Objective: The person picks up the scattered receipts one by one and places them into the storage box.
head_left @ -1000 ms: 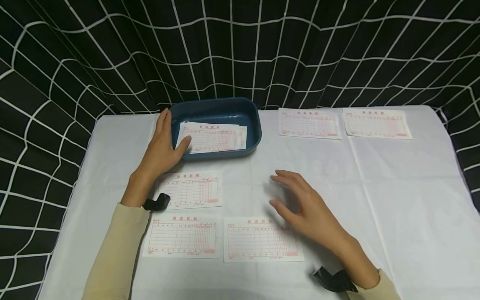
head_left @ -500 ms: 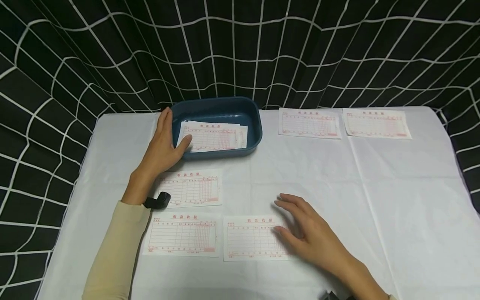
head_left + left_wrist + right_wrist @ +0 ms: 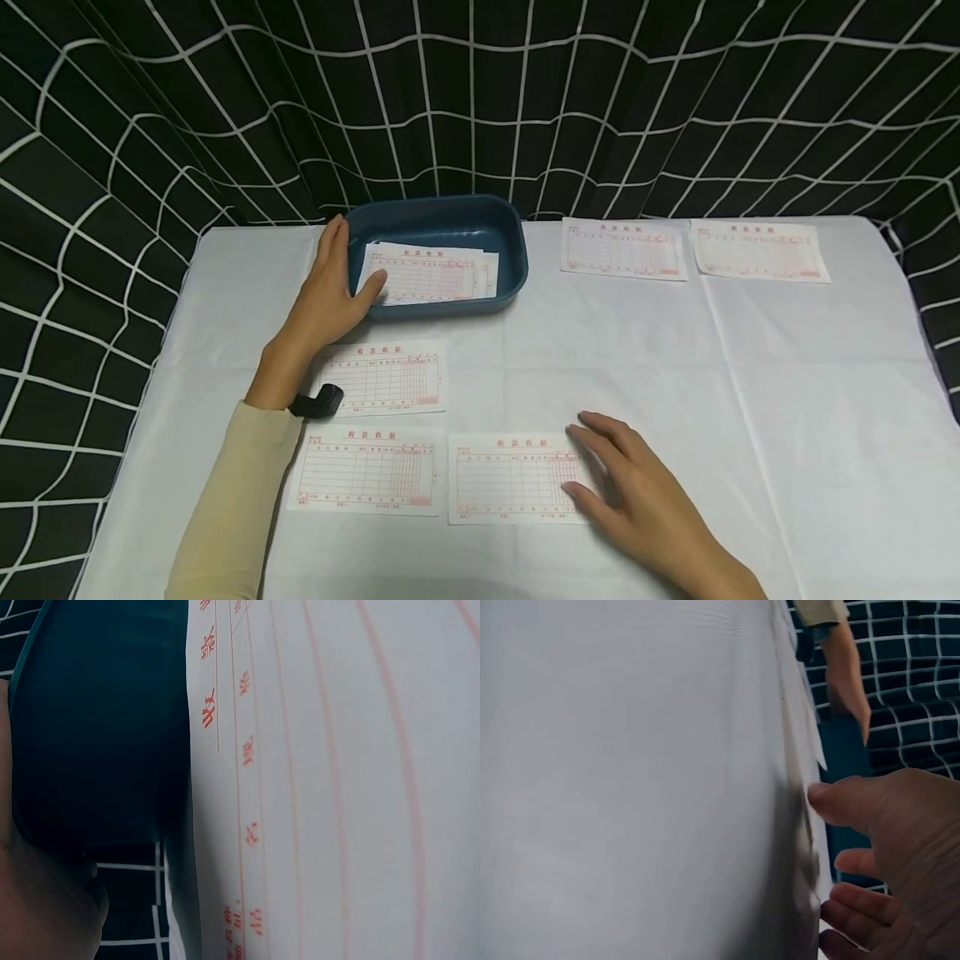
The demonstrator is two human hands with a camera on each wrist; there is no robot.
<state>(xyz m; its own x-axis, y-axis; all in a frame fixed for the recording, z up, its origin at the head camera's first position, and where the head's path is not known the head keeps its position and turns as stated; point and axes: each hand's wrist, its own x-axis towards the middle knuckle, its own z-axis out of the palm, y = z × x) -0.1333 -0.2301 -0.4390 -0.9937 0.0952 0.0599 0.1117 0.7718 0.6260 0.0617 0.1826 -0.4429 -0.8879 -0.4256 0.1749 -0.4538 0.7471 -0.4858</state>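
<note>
My right hand (image 3: 633,492) hangs wide-fingered; I'd pinch the six-o'clock receipt (image 3: 510,483) by its three-o'clock edge, left hand (image 3: 322,292) gripping the blue bin (image 3: 465,307).

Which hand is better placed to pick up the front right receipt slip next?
Probably the right hand: it holds nothing and is at the right end of the receipt slip. The left hand is farther off, gripping the dark blue bin.

Soft light brightens the table (image 3: 810,400) around the right hand (image 3: 648,500), whose wrist view shows a smudged shadow. Beside the left hand (image 3: 322,287), the tray (image 3: 97,735) is murky and the nearest lines on the paper slip (image 3: 330,780) blur.
</note>
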